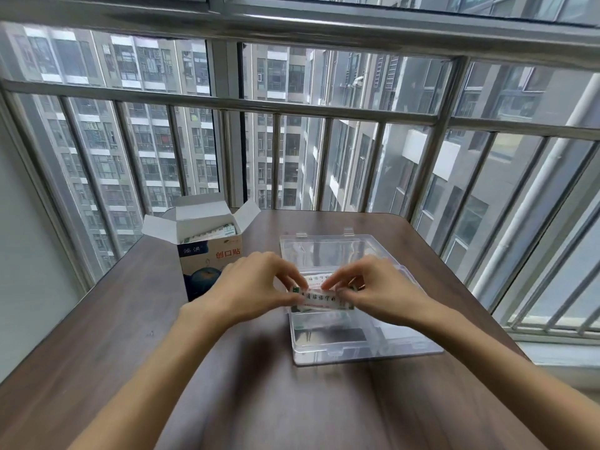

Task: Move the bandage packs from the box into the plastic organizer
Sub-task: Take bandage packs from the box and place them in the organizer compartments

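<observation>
A white and blue bandage box (207, 254) stands open on the dark wooden table (136, 336), with several packs (214, 233) showing inside. To its right lies a clear plastic organizer (363, 339) with its lid folded back. Both hands meet over the organizer's middle. My left hand (256, 287) and my right hand (376, 287) pinch the ends of one white bandage pack (319, 298) with green print. Another pack (316, 277) lies just behind it inside the organizer, partly hidden by my fingers.
The table stands against a metal balcony railing (292, 107) and window, with a wall on the left. The organizer's open lid (328, 250) lies flat toward the railing. The near part of the table is bare wood.
</observation>
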Available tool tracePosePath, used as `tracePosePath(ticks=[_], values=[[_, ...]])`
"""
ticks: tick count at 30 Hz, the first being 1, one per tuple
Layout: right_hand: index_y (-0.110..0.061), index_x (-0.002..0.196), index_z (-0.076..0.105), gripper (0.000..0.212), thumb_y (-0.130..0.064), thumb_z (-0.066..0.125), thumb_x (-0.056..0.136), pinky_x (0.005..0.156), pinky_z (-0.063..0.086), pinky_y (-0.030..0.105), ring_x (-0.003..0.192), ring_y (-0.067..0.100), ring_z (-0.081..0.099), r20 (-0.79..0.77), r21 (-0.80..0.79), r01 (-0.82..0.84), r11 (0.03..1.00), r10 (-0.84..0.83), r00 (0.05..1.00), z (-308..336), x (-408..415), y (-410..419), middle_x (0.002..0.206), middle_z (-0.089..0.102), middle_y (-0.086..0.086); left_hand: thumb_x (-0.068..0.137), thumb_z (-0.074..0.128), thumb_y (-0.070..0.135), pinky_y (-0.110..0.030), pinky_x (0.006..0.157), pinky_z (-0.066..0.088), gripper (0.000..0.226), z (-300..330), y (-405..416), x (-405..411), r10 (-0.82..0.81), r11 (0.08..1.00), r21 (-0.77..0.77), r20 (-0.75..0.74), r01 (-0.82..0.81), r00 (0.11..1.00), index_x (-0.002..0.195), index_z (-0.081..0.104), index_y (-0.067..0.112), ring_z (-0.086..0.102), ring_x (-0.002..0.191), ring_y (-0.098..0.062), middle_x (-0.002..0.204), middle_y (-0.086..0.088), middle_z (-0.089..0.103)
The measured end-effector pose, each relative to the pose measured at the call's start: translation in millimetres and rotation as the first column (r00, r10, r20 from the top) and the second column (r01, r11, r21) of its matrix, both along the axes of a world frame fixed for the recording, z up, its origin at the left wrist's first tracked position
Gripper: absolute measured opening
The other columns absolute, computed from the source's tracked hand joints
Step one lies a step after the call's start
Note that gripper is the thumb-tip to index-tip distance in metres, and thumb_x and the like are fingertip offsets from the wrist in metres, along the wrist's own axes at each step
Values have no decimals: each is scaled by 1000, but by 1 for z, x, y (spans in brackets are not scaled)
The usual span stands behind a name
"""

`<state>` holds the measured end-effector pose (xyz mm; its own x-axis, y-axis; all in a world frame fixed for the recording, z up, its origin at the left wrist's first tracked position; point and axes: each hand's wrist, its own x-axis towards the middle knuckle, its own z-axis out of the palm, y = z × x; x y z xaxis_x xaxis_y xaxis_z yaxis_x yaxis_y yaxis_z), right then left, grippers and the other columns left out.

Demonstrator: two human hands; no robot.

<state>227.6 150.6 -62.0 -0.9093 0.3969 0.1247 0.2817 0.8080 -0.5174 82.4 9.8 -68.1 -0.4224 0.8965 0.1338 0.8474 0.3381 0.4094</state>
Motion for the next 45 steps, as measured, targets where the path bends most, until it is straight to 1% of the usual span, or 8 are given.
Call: tracePosePath(ticks=[5,9,19,24,31,37,43,45], values=[[-15,103,73,25,-7,60,85,83,55,31,87,12,68,254,101,-130,986,100,962,12,-12,1,98,73,4,88,62,45,-17,56,41,13,14,5,-3,-101,980,-178,-89,84,991,97,71,45,57,46,6,80,27,67],[-21,96,76,19,-14,63,84,80,55,34,85,14,67,375,242,-232,942,129,918,18,-21,-2,94,74,-2,91,58,43,-19,57,40,18,12,11,1,-157,948,-299,-133,112,979,103,71,41,56,51,4,49,19,57],[-24,93,74,16,-32,61,87,63,51,30,75,20,62,452,622,-446,644,169,876,27,-27,-11,86,69,-2,91,45,60,-22,63,46,34,2,12,-1,-201,935,-304,-23,185,979,109,67,41,55,46,4,50,14,60],[-10,91,70,12,-17,64,84,63,50,29,76,19,65,595,458,-149,876,-178,784,39,-30,-7,87,71,2,85,52,65,-22,66,47,35,0,10,-2,-238,927,-309,-44,214,970,106,68,41,55,45,9,87,14,70],[-1,69,47,31,-3,33,96,34,22,12,29,8,27,868,88,89,992,-120,482,40,-48,-14,42,49,1,87,54,60,-23,67,48,32,-4,10,-2,-231,932,-297,-51,206,972,106,68,39,55,44,7,100,15,70],[-6,68,52,29,-2,42,95,34,22,14,32,6,27,806,-169,263,950,-20,591,43,-40,0,42,45,-2,87,58,56,-23,68,47,35,-2,11,-2,-245,933,-265,25,243,969,116,62,37,55,41,6,112,17,66],[3,117,53,26,-4,40,95,35,24,13,35,7,30,810,-3,192,981,-110,575,37,-42,-7,52,51,2,88,57,54,-25,72,48,40,-1,9,1,-243,931,-279,15,237,970,122,56,33,53,39,8,113,17,67],[2,114,53,23,-7,42,96,35,25,12,41,8,31,820,41,174,984,-132,557,34,-46,-11,58,51,3,88,58,54,-28,75,48,35,-1,9,2,-239,933,-268,36,240,970,116,51,34,54,40,7,113,17,66]])
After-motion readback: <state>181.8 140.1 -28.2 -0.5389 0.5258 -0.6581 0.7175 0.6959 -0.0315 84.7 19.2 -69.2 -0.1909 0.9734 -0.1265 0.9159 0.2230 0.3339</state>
